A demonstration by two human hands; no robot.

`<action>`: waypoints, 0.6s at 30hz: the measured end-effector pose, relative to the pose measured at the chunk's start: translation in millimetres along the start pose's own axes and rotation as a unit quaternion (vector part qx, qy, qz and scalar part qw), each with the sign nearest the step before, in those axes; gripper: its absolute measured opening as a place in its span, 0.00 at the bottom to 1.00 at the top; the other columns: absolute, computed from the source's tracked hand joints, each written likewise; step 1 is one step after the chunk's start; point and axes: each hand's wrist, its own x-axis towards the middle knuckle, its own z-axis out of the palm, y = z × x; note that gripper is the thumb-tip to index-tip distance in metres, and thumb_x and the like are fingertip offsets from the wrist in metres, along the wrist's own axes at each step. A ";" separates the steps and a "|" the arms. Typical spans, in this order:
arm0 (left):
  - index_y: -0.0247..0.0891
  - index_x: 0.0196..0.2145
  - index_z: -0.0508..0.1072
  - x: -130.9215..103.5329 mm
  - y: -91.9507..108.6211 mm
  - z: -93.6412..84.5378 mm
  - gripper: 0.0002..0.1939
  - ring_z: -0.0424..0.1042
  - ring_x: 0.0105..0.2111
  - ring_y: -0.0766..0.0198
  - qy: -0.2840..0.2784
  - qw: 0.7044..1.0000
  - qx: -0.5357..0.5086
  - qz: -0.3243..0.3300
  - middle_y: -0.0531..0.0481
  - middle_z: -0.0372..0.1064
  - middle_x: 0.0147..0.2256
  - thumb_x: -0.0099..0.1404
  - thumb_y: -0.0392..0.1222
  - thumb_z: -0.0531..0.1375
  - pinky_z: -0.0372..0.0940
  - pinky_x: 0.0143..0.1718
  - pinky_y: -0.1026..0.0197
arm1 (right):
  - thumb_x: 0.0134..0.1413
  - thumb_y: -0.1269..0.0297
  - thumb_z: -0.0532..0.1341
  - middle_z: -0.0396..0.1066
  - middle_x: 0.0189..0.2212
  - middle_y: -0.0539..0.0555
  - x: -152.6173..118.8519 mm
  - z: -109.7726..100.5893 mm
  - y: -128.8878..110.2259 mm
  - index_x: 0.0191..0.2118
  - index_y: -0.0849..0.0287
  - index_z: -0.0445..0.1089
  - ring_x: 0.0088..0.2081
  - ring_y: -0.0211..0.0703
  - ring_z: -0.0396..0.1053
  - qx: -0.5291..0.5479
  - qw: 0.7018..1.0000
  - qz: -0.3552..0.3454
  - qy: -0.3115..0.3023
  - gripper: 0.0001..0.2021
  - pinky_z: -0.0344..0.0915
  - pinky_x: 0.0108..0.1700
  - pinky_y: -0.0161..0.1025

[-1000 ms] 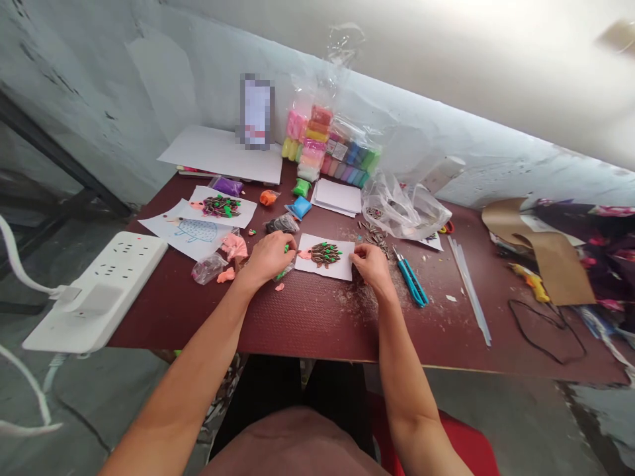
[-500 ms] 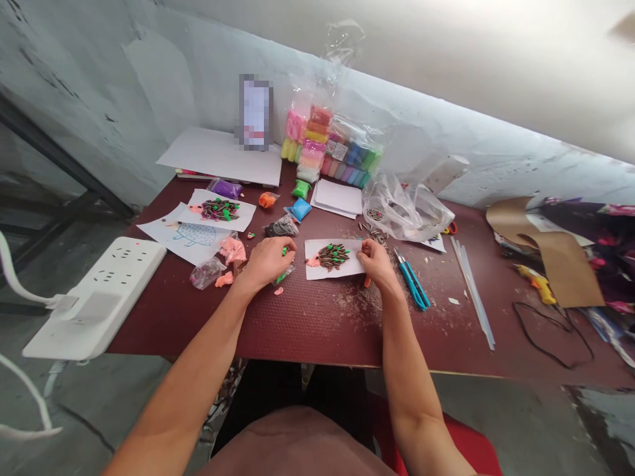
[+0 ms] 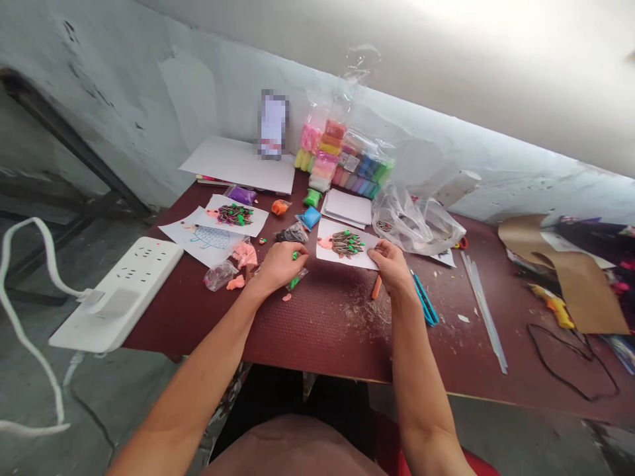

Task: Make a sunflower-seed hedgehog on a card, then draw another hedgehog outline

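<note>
My right hand (image 3: 393, 266) pinches the right edge of a white paper card (image 3: 366, 241), which is raised off the table at a tilt. On that card is a hedgehog (image 3: 346, 244) with a pink clay head, dark seed spines and green dabs. My left hand (image 3: 282, 266) is closed, and a bit of green clay (image 3: 296, 255) shows between its fingers. Just beyond that hand sits a bag of dark clay (image 3: 292, 233). A second hedgehog card (image 3: 233, 215) lies at the left, overlapping a sheet with a blue hedgehog drawing (image 3: 211, 238).
Pink clay lumps (image 3: 244, 253) and a white power strip (image 3: 119, 291) are on the left. Clay packs (image 3: 342, 158) stand by the wall. A clear plastic bag (image 3: 417, 221), a turquoise-handled tool (image 3: 425, 301), clear sticks (image 3: 483, 311) and a yellow glue gun (image 3: 553, 305) lie on the right.
My right hand has lifted and tilted the card, whose far edge is now higher. My left hand still holds the green clay. The whole view has shifted slightly.
</note>
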 end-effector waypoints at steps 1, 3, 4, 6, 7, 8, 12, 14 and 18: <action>0.34 0.39 0.85 0.3 0.6 -0.1 0.11 0.80 0.34 0.55 0.007 1.000 -0.005 0.001 0.43 0.82 0.32 0.67 0.35 0.60 0.68 0.41 0.59 | 0.37 0.60 0.67 0.68 0.23 0.45 2.5 2.6 -1.7 0.34 0.55 0.67 0.25 0.39 0.66 0.007 1.000 -0.007 0.004 0.15 0.63 0.28 0.34; 0.35 0.40 0.85 1.1 1.6 -0.1 0.11 0.81 0.38 0.54 0.031 1.000 0.000 0.001 0.42 0.83 0.35 0.67 0.35 0.61 0.69 0.43 0.59 | 0.37 0.60 0.67 0.66 0.22 0.44 8.2 9.9 -6.0 0.34 0.55 0.66 0.24 0.37 0.64 0.023 1.000 -0.013 0.009 0.15 0.60 0.25 0.32; 0.36 0.39 0.85 1.4 2.1 0.0 0.10 0.81 0.39 0.53 0.037 0.999 0.006 -0.001 0.41 0.83 0.37 0.67 0.35 0.62 0.69 0.44 0.58 | 0.36 0.61 0.67 0.66 0.22 0.44 11.4 14.7 -8.8 0.34 0.55 0.66 0.23 0.36 0.63 0.031 0.999 -0.012 0.009 0.15 0.60 0.24 0.32; 0.37 0.38 0.85 2.0 3.3 0.1 0.11 0.82 0.41 0.53 0.023 1.000 0.016 -0.001 0.41 0.83 0.38 0.67 0.34 0.61 0.69 0.45 0.58 | 0.36 0.62 0.67 0.67 0.22 0.44 18.7 26.1 -16.2 0.35 0.55 0.66 0.22 0.35 0.63 0.046 0.999 -0.004 0.005 0.15 0.61 0.22 0.31; 0.36 0.38 0.85 2.1 4.1 0.0 0.11 0.82 0.42 0.52 0.013 1.000 0.022 0.001 0.41 0.83 0.39 0.66 0.34 0.61 0.69 0.46 0.58 | 0.36 0.63 0.66 0.68 0.23 0.44 23.0 32.7 -20.5 0.35 0.56 0.67 0.23 0.35 0.63 0.053 0.999 0.001 0.003 0.15 0.62 0.22 0.31; 0.36 0.38 0.85 2.0 5.0 -0.3 0.11 0.81 0.43 0.52 -0.002 1.000 0.024 0.004 0.40 0.83 0.40 0.66 0.34 0.61 0.69 0.46 0.58 | 0.36 0.64 0.66 0.68 0.24 0.44 27.6 39.7 -25.0 0.35 0.56 0.67 0.23 0.35 0.64 0.057 0.998 0.006 0.001 0.15 0.63 0.22 0.30; 0.34 0.38 0.86 -0.8 8.9 -3.4 0.11 0.81 0.39 0.55 -0.097 0.994 -0.037 0.024 0.42 0.83 0.37 0.64 0.34 0.62 0.70 0.43 0.60 | 0.37 0.67 0.65 0.70 0.24 0.44 48.4 71.6 -41.3 0.35 0.55 0.66 0.25 0.35 0.67 0.058 0.998 0.022 -0.030 0.14 0.67 0.23 0.29; 0.32 0.38 0.86 -3.1 9.8 -6.6 0.12 0.79 0.32 0.60 -0.176 0.979 -0.096 0.042 0.44 0.82 0.32 0.63 0.34 0.61 0.69 0.36 0.64 | 0.38 0.68 0.65 0.70 0.24 0.44 57.6 89.0 -46.6 0.33 0.54 0.64 0.26 0.35 0.67 0.063 0.996 0.028 -0.056 0.13 0.69 0.25 0.30; 0.34 0.36 0.86 -7.2 8.7 -16.8 0.10 0.74 0.26 0.66 -0.341 0.910 -0.203 0.122 0.48 0.80 0.28 0.59 0.36 0.64 0.64 0.27 0.68 | 0.39 0.73 0.64 0.69 0.24 0.44 69.4 123.9 -51.9 0.32 0.55 0.63 0.26 0.35 0.68 0.076 0.989 0.039 -0.117 0.12 0.73 0.31 0.34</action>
